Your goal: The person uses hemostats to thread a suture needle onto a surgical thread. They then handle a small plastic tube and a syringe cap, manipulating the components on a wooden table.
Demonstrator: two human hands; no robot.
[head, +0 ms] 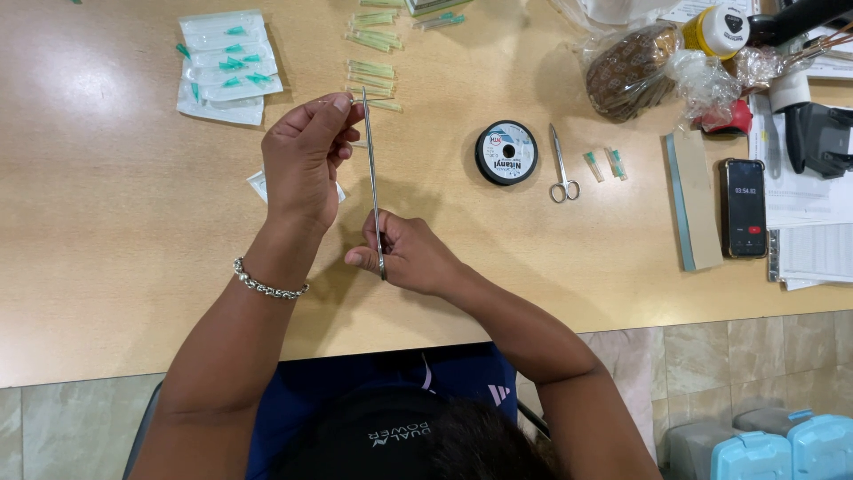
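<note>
While the right hand (404, 258) is gripping the forceps (372, 182) by the ring handles above the table (115, 222), the left hand (302, 160) is pinching near their tip; a loosening pinch could let whatever they are clamping slip.

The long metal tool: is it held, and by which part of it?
Yes. The right hand grips the long metal tool at its handle end; the left hand pinches near its tip.
</note>
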